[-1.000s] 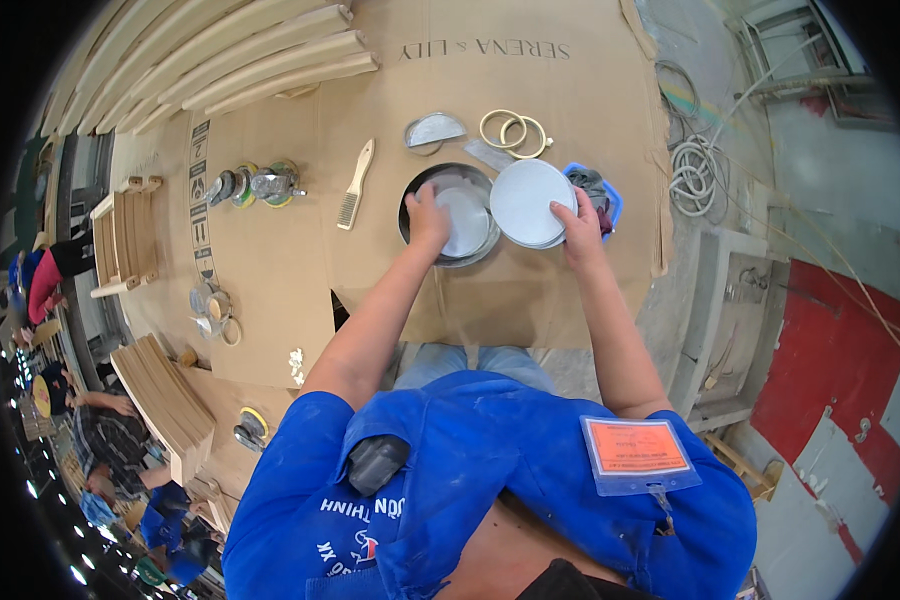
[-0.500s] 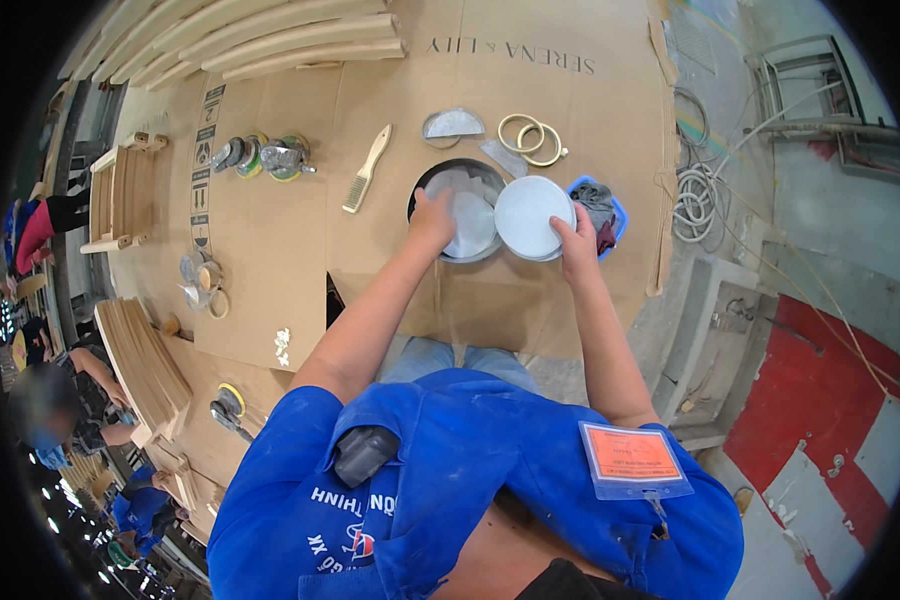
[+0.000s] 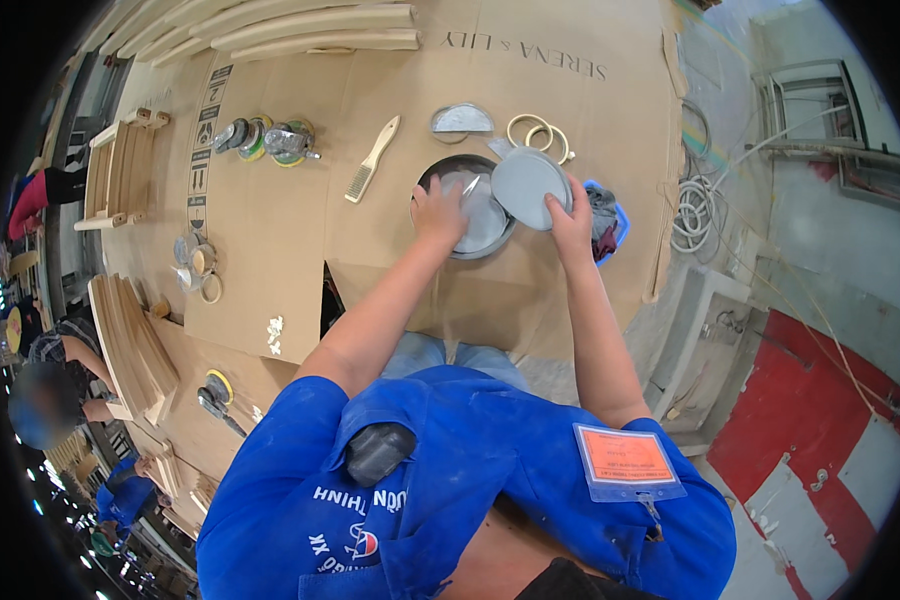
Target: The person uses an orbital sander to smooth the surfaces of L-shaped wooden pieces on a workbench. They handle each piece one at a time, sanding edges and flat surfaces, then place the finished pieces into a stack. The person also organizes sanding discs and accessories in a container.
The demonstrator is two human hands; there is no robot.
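Note:
My right hand (image 3: pixel 569 218) grips a stiff round grey sanding disc (image 3: pixel 530 187) by its right edge, thumb on top. The disc is tilted and overlaps the right rim of a dark round pan (image 3: pixel 511 240). Inside the pan lie more grey discs (image 3: pixel 485 225). Over the left part of the pan is my left hand (image 3: pixel 439 213), its fingers somewhat apart and touching the discs. A pale sliver, maybe a raised disc edge, shows by its fingertips. Beyond the pan lies a half-round grey piece (image 3: pixel 462 119), with two pale rings (image 3: pixel 532 131) beside it.
Right of the pan, a blue basket (image 3: pixel 622 228) holds dark cloths. A wooden-handled brush (image 3: pixel 374 158) and several power sanders (image 3: pixel 288 144) lie to the left on the cardboard-covered table (image 3: pixel 370 75). Curved wooden parts (image 3: pixel 310 35) are stacked at the back. Other people work at far left.
The disc in my right hand has moved slightly up and tilted, turning from bright to darker grey. My left hand stays over the pan, its fingers more spread. The view has shifted a little.

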